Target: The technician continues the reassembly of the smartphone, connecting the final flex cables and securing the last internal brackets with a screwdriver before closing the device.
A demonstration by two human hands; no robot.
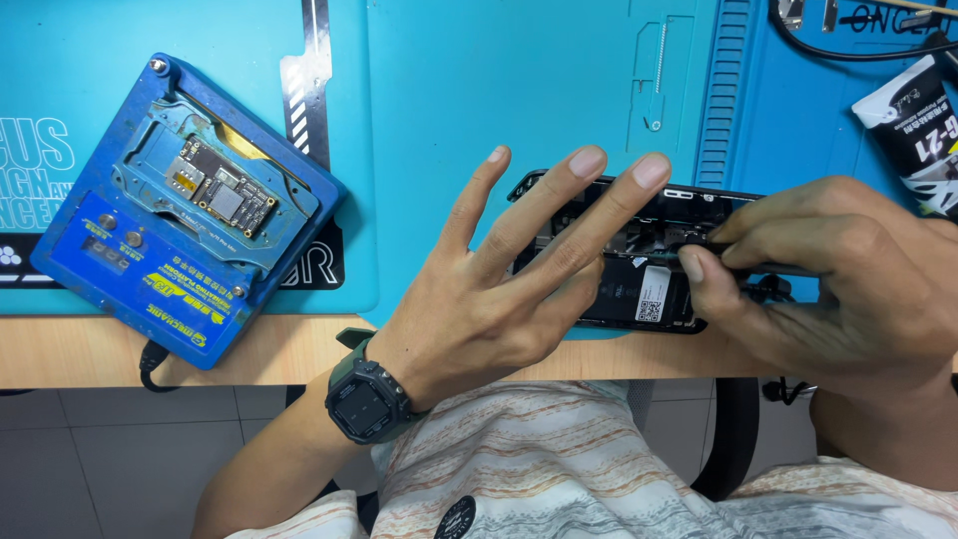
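Note:
An opened black phone (639, 289) lies on the blue work mat (499, 90) near the table's front edge, its insides and battery showing. My left hand (499, 289) rests on the phone's left part, fingers spread and stretched out flat, a dark watch on its wrist. My right hand (838, 289) is pinched on a thin dark tool (768, 269), whose tip is at the phone's inner parts near the upper middle. Part of the phone is hidden under both hands.
A blue board-holding fixture (185, 215) with a circuit board (222, 192) clamped in it sits at the left, a cable leaving its front. A black and white tube (918, 130) lies at the right. The wooden table edge (80, 349) runs below.

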